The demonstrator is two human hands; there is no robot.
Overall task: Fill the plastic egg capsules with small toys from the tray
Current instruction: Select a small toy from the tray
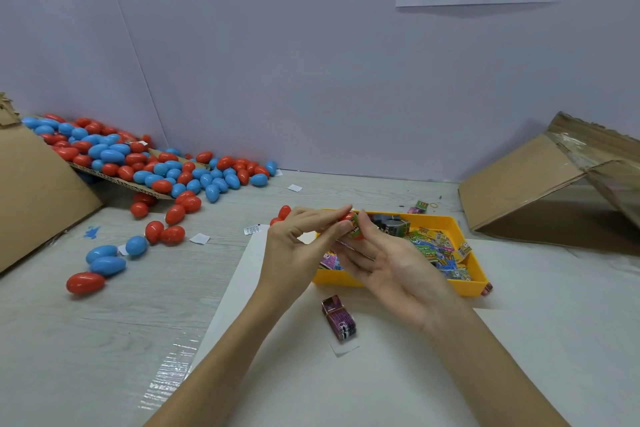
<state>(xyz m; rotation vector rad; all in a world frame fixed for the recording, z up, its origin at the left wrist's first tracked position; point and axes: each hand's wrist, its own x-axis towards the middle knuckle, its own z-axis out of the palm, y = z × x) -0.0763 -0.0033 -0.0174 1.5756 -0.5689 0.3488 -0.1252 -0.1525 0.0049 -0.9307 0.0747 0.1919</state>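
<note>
A red egg [349, 218] of glossy plastic is sitting between both hands, just above the near-left corner of the yellow tray [471, 284]. A small green-printed toy packet [356, 231] is pressing against it, possibly half inside; fingers are hiding the join. The left hand [301, 243] is pinching the egg with thumb and curled fingertips. The right hand [388, 260] is lying palm-up, its fingers loosely bent, the upper ones touching the egg and packet.

The tray is a shallow, hard rectangular bin holding a jumble of flat, glossy printed packets [440, 250]. In front of the tray a purple packet [339, 321] is lying on a white sheet [311, 374]. Far left of the tray, smooth red and blue eggs [138, 163] are spilling off corrugated cardboard [34, 184] onto the pale wood-grain table [86, 340]. Right of the tray a taped cardboard box [554, 180] is resting tilted.
</note>
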